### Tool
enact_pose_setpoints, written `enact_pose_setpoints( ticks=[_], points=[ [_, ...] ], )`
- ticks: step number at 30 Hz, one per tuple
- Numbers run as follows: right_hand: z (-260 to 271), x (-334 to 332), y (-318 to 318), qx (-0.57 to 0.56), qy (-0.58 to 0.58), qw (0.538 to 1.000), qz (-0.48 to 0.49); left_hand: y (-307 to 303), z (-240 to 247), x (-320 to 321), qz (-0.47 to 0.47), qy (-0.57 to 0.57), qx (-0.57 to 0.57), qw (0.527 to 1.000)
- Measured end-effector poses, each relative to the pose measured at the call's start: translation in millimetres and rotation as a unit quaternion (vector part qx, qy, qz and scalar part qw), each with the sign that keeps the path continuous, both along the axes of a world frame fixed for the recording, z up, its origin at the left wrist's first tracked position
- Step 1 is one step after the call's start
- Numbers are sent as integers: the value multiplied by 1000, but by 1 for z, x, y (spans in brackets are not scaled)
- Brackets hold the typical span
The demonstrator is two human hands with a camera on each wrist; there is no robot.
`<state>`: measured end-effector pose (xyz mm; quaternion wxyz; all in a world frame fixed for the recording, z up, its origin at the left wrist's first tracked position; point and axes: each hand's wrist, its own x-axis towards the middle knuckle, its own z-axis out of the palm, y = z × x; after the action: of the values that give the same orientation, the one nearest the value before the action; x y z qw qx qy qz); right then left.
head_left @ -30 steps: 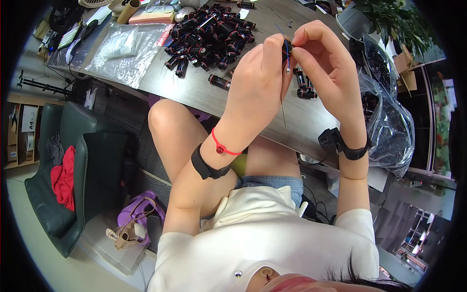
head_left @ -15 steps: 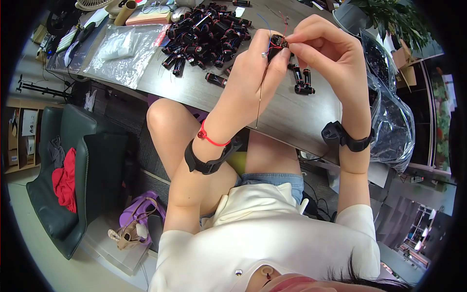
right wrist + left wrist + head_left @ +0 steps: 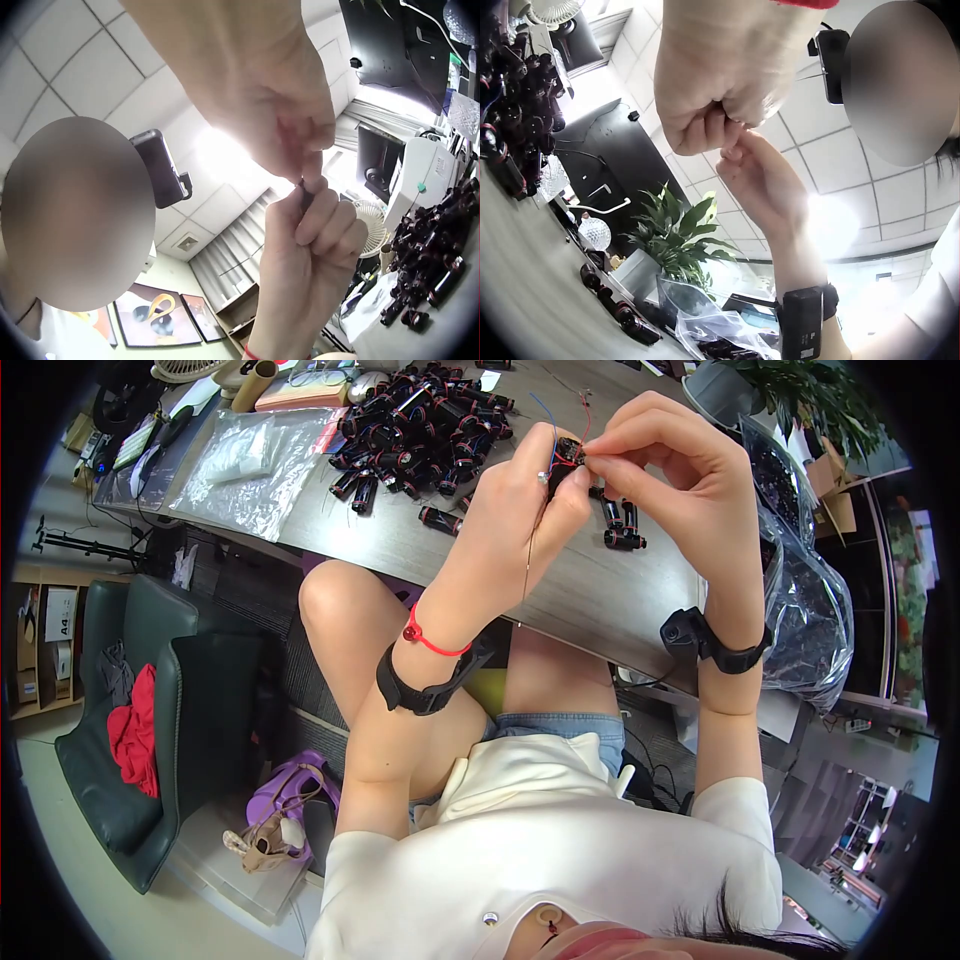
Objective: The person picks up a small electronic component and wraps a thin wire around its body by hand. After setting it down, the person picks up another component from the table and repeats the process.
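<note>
My left hand [image 3: 515,505], with a red cord bracelet at its wrist, grips a small black cylinder with a circuit board [image 3: 571,450] at its upper end. Red wires and a blue wire [image 3: 543,407] stick out from the board, and a thin dark wire [image 3: 528,565] hangs below the hand. At the board's right edge my right hand [image 3: 690,475] pinches a thin wire between thumb and forefinger; the fingertips hide most of it. Both wrist views show the left hand [image 3: 727,82] and right hand [image 3: 262,105] meeting at the fingertips, with the cylinder mostly hidden.
A heap of black cylinders [image 3: 420,435] lies on the grey table [image 3: 400,555], beside a clear plastic bag [image 3: 240,460]. Several more cylinders [image 3: 622,525] lie just beyond the hands. On the right are a large clear bag [image 3: 805,630] and a potted plant [image 3: 800,405].
My left hand has turned and shifted slightly left, so the circuit board and red wires now show. The right hand stays at the board's edge; little differs over the last half second.
</note>
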<state>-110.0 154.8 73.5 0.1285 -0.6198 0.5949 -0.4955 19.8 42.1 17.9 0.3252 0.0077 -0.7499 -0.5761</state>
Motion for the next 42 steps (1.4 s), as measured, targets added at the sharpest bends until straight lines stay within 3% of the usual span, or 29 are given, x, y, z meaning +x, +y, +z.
enact_pose_setpoints(
  ticks=[11,19,23,26,35,38,39,42],
  points=[
    [-1,10,1,-3,33,999,-33,0,-2,-4,48,21,-57,997],
    [-1,25,-2,-50,156,982,-97,-6,-6,-4,74,56,-64,994],
    [1,18,-2,-53,148,982,-100,-6,2,-1,39,11,-3,999],
    [5,-2,3,43,-155,985,-64,-10,3,-1,-84,72,61,992],
    [-11,15,-10,-104,-13,994,-5,-3,-1,-9,-86,37,218,971],
    [-15,13,-10,-105,-84,991,-20,-8,0,-6,-151,28,231,961],
    [-14,13,-10,-105,-83,991,-19,-7,1,-6,-151,29,230,961],
    [-11,16,-8,-109,-221,969,6,3,6,-6,-126,85,231,961]
  ],
)
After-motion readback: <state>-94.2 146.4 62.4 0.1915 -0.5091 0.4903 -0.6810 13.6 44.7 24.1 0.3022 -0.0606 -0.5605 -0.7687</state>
